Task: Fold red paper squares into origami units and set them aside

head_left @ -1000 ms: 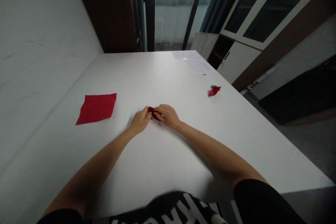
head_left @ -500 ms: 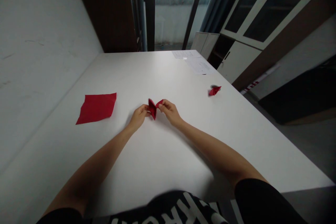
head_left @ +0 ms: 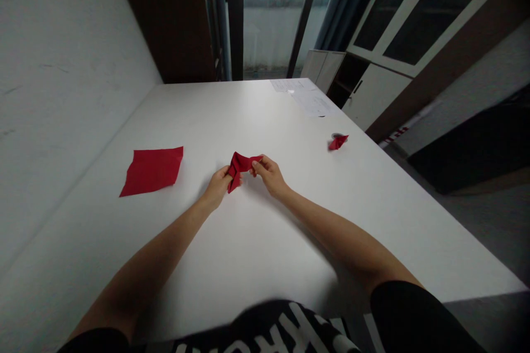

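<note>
Both my hands meet over the middle of the white table (head_left: 256, 242), holding a small folded red paper (head_left: 240, 164) between them. My left hand (head_left: 218, 187) pinches its lower left part, fingers closed. My right hand (head_left: 268, 174) pinches its right tip, fingers closed. The paper is lifted a little off the table and partly spread between the two pinches. A flat red paper sheet (head_left: 152, 170) lies to the left of my hands.
A small folded red paper piece (head_left: 338, 142) lies near the table's right edge, next to a small round dark thing. White papers (head_left: 308, 100) lie at the far right corner. A white wall runs along the left; cabinets stand at the right.
The red paper was pressed on the table under both hands, then lifted. Now it is pulled apart wider between my two pinches.
</note>
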A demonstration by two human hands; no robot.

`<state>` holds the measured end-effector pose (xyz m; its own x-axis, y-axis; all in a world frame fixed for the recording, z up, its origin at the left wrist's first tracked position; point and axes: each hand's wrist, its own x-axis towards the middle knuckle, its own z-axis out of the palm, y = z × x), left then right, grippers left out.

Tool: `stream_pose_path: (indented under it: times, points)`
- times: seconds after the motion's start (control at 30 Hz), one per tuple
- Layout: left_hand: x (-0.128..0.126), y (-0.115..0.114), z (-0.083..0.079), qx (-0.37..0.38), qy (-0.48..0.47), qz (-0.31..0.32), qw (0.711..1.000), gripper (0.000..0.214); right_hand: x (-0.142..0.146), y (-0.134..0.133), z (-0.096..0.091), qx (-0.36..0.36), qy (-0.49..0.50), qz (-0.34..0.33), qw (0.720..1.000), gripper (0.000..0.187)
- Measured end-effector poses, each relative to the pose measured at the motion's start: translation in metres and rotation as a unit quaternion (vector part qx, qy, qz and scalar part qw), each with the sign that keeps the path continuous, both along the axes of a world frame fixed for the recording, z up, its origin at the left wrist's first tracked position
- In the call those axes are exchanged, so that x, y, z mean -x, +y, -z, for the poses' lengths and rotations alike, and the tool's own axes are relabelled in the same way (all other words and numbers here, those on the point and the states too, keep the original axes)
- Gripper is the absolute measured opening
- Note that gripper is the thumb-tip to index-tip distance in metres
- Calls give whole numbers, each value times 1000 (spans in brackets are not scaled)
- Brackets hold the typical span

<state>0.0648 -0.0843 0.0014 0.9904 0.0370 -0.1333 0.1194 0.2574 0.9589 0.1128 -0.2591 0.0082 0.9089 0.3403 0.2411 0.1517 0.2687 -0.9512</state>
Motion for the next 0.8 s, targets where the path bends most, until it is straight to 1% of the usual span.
stream_pose_path:
  times: [0.07, 0.2, 0.43, 0.53, 0.7, 0.8]
  points:
    - [-1, 2, 1, 27, 3, -12, 1000, 21, -3, 0, 3, -4, 19, 18, 1000, 38]
    - [-1, 3, 2, 81, 24, 21, 996, 20, -6, 0, 9, -13, 45, 41, 998, 38]
    - [0, 5, -1, 148, 36, 29, 988, 23, -10, 0, 12, -27, 51, 93, 994, 35]
    - [-1, 6, -2, 162, 36, 36, 985, 24, -12, 0, 15, -26, 52, 108, 992, 33]
    - [0, 6, -5, 177, -14, 48, 983, 31, -13, 0, 18, -35, 74, 123, 989, 32]
    - [-1, 6, -7, 171, -28, 29, 985, 32, -11, 1, 18, -52, 95, 117, 987, 33]
